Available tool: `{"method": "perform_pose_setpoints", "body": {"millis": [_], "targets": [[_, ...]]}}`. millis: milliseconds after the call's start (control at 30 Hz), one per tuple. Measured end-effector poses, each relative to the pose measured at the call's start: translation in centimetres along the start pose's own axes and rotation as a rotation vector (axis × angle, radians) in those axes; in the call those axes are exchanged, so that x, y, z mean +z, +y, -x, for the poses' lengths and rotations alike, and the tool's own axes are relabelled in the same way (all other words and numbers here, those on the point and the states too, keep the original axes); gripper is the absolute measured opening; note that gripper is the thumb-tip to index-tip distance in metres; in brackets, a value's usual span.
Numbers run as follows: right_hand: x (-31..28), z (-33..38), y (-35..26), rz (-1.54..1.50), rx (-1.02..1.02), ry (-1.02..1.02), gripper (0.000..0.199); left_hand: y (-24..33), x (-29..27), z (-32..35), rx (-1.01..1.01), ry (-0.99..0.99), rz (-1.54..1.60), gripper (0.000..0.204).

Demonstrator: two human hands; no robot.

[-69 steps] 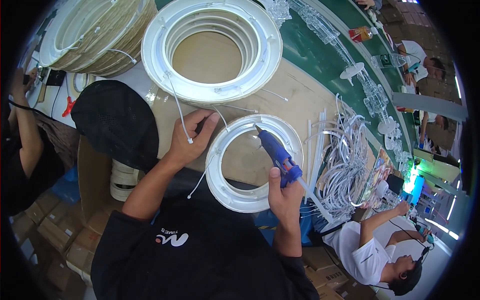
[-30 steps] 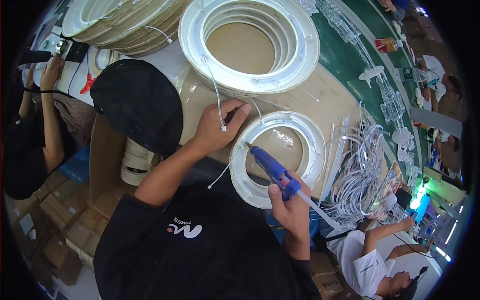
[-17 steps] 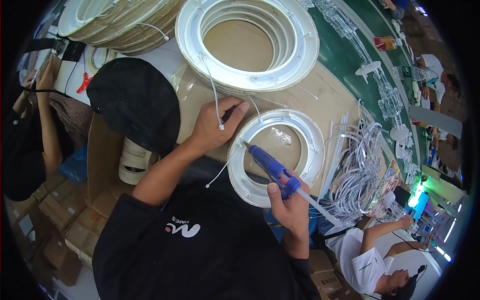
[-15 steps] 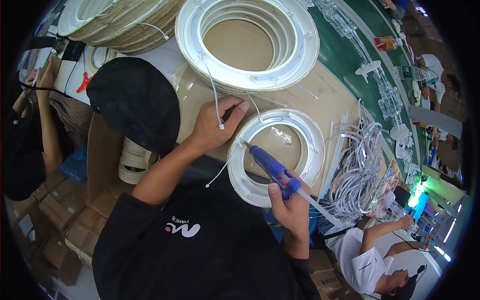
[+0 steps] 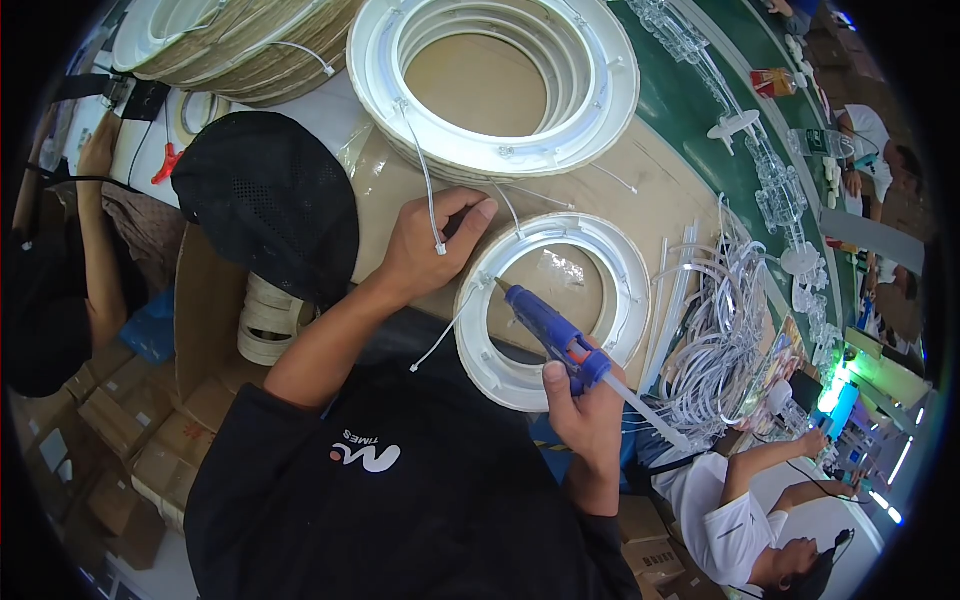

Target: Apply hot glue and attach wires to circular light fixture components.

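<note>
My right hand [image 5: 588, 412] is wrapped round a blue hot glue gun [image 5: 550, 325], with a long translucent glue stick [image 5: 645, 412] out of its back. The gun's tip points at the upper left of a white ring-shaped frame [image 5: 628, 320], close to a small connector on its face. A thin white cable [image 5: 440, 345] trails off that ring to the left. Beside the ring's upper left rim, my left hand [image 5: 430, 245] is closed, thumb toward the curled fingers; what they hold is hidden. Another white cable hangs across it from a stack of larger white rings [image 5: 375, 85].
A black cap [image 5: 265, 200] lies left of my left arm, near red-handled pliers [image 5: 168, 163]. Bundled clear cables [image 5: 710, 330] lie right of the ring. Beyond runs a green conveyor [image 5: 680, 130] with clear plastic parts. More rings are stacked at far left; co-workers sit on both sides.
The glue gun's tip has shifted slightly right and up, away from the connector, with my right hand. My left hand stays in place.
</note>
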State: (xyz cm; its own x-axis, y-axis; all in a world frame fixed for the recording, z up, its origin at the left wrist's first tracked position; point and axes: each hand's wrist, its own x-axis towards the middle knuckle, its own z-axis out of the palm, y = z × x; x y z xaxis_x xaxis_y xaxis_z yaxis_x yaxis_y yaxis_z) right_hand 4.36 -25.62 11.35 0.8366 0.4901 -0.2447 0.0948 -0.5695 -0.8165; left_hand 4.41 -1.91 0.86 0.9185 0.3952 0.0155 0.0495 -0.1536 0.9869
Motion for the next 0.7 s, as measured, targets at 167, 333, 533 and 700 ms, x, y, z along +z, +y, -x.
{"method": "perform_pose_setpoints", "body": {"millis": [167,333,533,700], "targets": [[0.0,0.0,0.1,0.003,0.008,-0.004,0.037,-0.1,0.0,0.0,0.007,0.005,0.0,0.023],[-0.1,0.0,-0.1,0.026,-0.016,0.0,0.037,-0.3,0.0,0.0,0.015,0.0,-0.007,0.023],[-1.7,0.7,-1.0,-0.005,0.007,-0.021,0.037,-0.8,0.5,-0.1,0.041,0.018,0.048,0.023],[-3.0,3.7,-0.1,-0.204,0.058,0.385,0.04,-0.1,-0.4,0.2,-0.063,-0.06,0.091,0.018]]}}
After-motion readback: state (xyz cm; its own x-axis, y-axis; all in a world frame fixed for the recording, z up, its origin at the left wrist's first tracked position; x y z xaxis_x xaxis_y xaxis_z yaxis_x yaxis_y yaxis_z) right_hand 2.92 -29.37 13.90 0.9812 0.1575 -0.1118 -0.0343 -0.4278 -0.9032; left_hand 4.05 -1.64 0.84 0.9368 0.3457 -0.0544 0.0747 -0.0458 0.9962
